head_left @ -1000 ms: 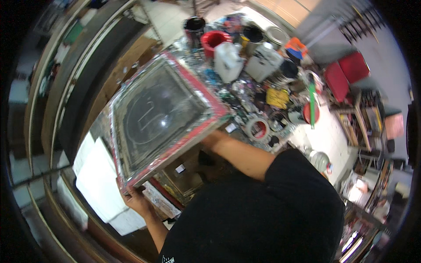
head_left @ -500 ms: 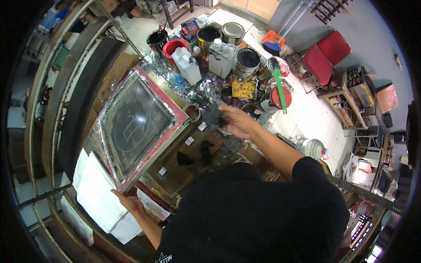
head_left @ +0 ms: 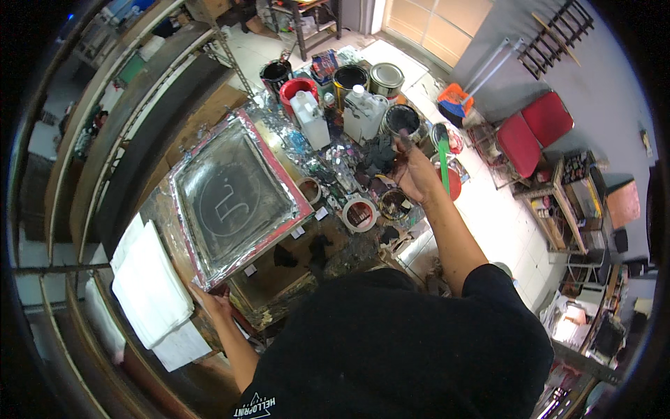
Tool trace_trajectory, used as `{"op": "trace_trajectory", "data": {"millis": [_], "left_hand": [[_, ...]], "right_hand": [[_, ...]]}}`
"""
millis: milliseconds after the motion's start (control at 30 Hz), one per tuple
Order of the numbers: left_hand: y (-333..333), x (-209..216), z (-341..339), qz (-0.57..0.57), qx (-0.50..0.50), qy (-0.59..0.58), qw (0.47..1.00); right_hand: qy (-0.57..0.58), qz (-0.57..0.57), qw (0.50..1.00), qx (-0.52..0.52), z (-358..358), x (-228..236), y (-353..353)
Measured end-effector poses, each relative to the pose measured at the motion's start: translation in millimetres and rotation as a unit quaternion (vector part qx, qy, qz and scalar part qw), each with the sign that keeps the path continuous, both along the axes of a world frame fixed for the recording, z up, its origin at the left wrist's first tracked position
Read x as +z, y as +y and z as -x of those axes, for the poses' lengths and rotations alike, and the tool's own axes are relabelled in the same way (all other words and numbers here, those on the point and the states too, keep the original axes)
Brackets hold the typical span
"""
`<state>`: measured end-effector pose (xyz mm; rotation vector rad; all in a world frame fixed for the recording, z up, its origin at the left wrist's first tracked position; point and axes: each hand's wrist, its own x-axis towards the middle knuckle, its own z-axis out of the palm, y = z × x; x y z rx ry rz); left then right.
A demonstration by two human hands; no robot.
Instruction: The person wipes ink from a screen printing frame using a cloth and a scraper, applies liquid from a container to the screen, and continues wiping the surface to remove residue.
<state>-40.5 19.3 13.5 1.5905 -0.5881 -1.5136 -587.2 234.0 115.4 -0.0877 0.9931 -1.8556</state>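
Note:
A screen-printing frame (head_left: 234, 188) with a red, tape-covered border and a round pale emblem on its dark mesh lies tilted at the left of the bench. My left hand (head_left: 213, 303) is closed on its near corner. Off to the right, my right hand (head_left: 417, 174) grips a crumpled black rag (head_left: 380, 153), its fingers partly hidden, beside a tin of black ink (head_left: 402, 122). Below the frame's right edge is a brown board (head_left: 300, 262) with dark scraps and small white paper tabs. A tape-like white ring around a reddish pot (head_left: 359, 214) stands between the board and my right hand.
White sheets (head_left: 150, 286) are stacked at the left. Two cloudy plastic jugs (head_left: 309, 119), a red bucket (head_left: 296, 89) and several tins crowd the bench's far side. A green-handled tool (head_left: 444, 164) leans by the tins. Shelving (head_left: 160, 133) curves along the left; a red chair (head_left: 520, 146) stands right.
My right hand has moved away from me and rightward with the black rag, uncovering the reddish pot. My left hand keeps hold of the frame corner. The whole view has shifted.

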Motion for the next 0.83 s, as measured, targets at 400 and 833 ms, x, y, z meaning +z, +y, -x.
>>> {"op": "trace_trajectory", "data": {"millis": [400,833], "left_hand": [[-9,-7,-12,-0.021,-0.014,0.008,1.0],[-5,17,0,-0.039,-0.023,0.061,0.997]], "right_hand": [[0.405,-0.085,0.91,-0.01,176,26,-194],[0.709,-0.402,0.557,0.159,200,-82,-274]]}}
